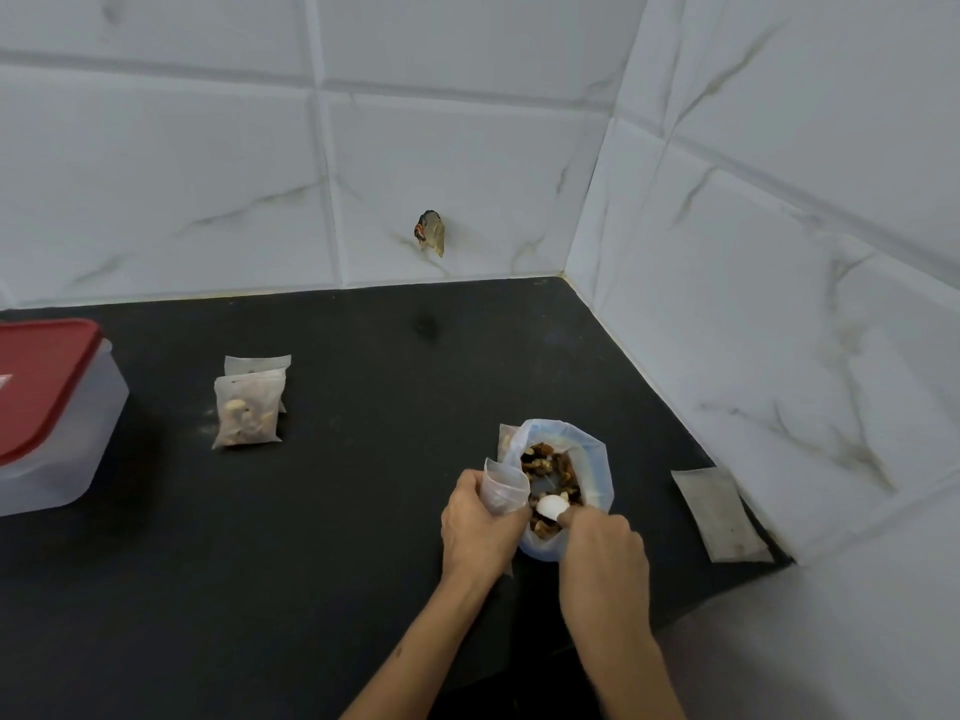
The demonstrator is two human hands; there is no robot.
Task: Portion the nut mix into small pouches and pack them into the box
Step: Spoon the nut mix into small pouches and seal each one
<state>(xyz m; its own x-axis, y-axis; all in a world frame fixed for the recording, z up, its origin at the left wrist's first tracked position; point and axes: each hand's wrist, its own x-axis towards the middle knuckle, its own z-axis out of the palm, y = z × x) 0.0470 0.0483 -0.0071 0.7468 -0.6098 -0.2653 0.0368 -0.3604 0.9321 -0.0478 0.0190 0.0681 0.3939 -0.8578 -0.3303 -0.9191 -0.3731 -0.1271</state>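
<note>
An open clear bag of nut mix (592, 459) stands on the black counter, its rim rolled down and brown nuts showing inside. My left hand (480, 522) grips a small empty clear pouch (503, 484) upright against the bag's left side. My right hand (602, 558) holds a white spoon (551, 506), whose bowl sits in the bag among the nuts. Two filled pouches (248, 410) lie stacked on the counter to the left. A clear plastic box with a red lid (49, 407) stands closed at the far left edge.
A stack of flat empty pouches (719, 511) lies at the right against the tiled wall. White marble-pattern tiles close off the back and right of the black counter (337, 485). A small torn patch (430, 232) marks the back wall.
</note>
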